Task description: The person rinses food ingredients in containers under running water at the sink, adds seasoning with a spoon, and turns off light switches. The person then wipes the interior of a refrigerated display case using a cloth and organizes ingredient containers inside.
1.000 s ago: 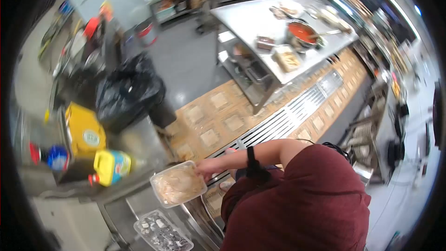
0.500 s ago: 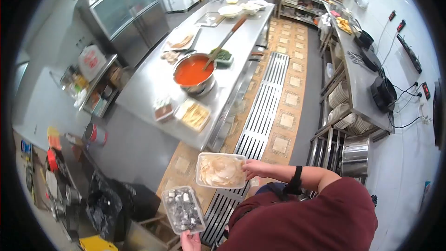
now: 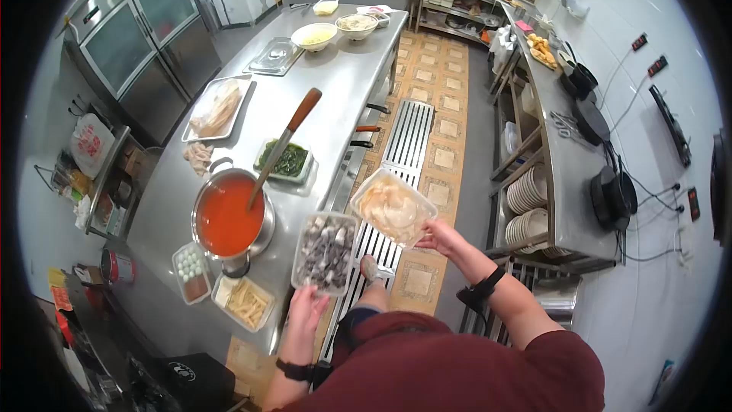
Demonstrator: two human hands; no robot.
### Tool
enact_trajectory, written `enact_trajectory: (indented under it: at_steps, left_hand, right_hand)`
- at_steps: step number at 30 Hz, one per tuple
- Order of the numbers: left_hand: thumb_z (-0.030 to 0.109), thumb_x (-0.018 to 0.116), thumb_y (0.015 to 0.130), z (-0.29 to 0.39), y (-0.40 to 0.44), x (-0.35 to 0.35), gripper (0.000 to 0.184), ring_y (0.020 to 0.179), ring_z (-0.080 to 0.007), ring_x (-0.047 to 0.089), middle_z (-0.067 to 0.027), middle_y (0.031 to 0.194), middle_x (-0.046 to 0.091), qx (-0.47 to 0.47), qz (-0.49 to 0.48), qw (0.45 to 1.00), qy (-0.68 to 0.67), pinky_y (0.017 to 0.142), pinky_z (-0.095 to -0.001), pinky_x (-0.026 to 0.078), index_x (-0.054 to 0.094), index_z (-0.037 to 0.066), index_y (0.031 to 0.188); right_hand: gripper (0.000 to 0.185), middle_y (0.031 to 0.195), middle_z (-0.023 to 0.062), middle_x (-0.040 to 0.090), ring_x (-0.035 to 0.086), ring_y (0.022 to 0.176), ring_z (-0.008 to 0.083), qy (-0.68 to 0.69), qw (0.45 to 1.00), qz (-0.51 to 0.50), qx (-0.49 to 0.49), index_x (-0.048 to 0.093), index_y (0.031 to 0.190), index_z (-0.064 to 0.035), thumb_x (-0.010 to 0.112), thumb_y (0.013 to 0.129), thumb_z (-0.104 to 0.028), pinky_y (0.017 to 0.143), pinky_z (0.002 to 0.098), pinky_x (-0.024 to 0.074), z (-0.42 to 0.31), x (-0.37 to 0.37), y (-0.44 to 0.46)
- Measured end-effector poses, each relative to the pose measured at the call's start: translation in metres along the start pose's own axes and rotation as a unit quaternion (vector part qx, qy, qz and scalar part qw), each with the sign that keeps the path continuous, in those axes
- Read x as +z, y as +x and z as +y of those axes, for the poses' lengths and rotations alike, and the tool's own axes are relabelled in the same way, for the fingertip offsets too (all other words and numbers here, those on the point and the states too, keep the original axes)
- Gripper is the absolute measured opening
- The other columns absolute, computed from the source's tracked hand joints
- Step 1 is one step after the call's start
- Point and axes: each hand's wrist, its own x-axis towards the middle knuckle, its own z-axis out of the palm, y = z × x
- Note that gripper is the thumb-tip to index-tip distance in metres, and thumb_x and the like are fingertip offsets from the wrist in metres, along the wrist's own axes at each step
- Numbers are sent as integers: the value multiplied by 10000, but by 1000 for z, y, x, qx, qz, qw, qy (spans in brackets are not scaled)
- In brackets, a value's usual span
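Observation:
My left hand (image 3: 305, 311) grips the near end of a clear plastic container (image 3: 325, 255) of dark grey and white pieces, beside the table's right edge. In my right hand (image 3: 441, 238) is another clear container (image 3: 393, 207) filled with pale, thin slices, held over the floor grating. To the left, a steel pot (image 3: 231, 214) of orange-red liquid stands on the steel table (image 3: 164, 217), a wooden-handled ladle (image 3: 288, 140) leaning in it. Nearby sit a tub of dark greens (image 3: 285, 160), a container of pale strips (image 3: 244, 303) and one with small white balls (image 3: 191, 270).
Farther up the table are a tray of pale sheets (image 3: 219, 109), a steel lid (image 3: 275, 56) and two bowls (image 3: 313, 37). A side counter (image 3: 568, 160) with pans and stacked plates (image 3: 528, 188) runs along the right wall. Metal handles (image 3: 367, 129) jut from the table's side.
I have moved forward along the table, so the pot and small containers now lie closer, to my left. Both containers are still held; the left one has been raised beside the table edge.

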Motion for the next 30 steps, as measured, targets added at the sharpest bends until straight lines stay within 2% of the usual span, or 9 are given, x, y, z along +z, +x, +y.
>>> enact_trajectory:
  at_steps: [3,8,13,14,16,20,23,27,30]
  left_hand:
    - [23,520,770,28,75,71,97,725,-177,574,-38,771,512,-13,-21,999,-28,671,-345,542,453,57,831]
    - [-3,550,737,45,187,151,239,784,-279,563,-98,866,475,-14,8,995,-98,681,-371,536,394,40,913]
    - [-7,541,737,60,281,219,200,798,-263,549,-92,818,472,75,89,976,-183,703,-398,526,417,42,886]
    - [-7,538,738,56,306,219,181,793,-254,546,-91,811,477,79,118,969,-203,712,-403,525,427,42,872]
    - [-5,525,745,43,355,210,99,762,-218,534,-80,780,488,91,154,956,-235,761,-415,517,454,30,805]
    - [20,495,777,47,399,239,56,740,-244,541,-92,755,483,125,261,904,-314,802,-429,511,450,-14,777]
    - [40,479,800,49,422,250,74,739,-270,557,-104,732,482,163,297,875,-346,797,-434,516,453,-26,777]
    - [74,486,825,64,428,281,145,752,-287,572,-154,819,529,201,354,846,-345,800,-396,521,467,-68,848]
    - [165,540,818,70,439,294,297,915,-277,528,-170,989,511,253,333,831,-367,819,-345,498,458,-61,993]
  right_hand:
    - [308,882,170,539,595,760,293,-24,999,22,-8,394,1015,39,486,750,-87,708,368,521,-75,3,46]
    - [319,1005,205,488,574,849,307,13,1000,10,-7,381,1048,52,462,763,-66,705,379,524,-160,6,147]
    - [402,1015,199,491,578,836,306,3,999,-37,-3,356,1144,61,434,765,-46,693,368,519,-225,20,270]
    - [382,1017,194,476,581,820,336,7,998,-62,-12,381,1123,54,466,775,-78,675,370,532,-237,23,291]
    - [362,989,184,491,584,816,322,-31,996,-81,16,396,1104,52,470,776,-84,660,360,532,-236,19,353]
    - [315,888,143,536,592,772,271,-66,992,-89,53,442,1060,30,486,770,-86,635,352,527,-293,60,407]
    - [300,876,117,543,590,757,248,-73,985,-131,79,461,1055,11,484,767,-71,618,349,523,-297,77,468]
    - [316,906,92,553,585,749,215,-159,966,-133,155,468,1090,-29,482,777,-70,587,328,506,-316,106,503]
    - [310,927,80,556,574,737,200,-123,957,-179,191,475,1103,-45,489,796,-85,582,316,497,-322,120,509]
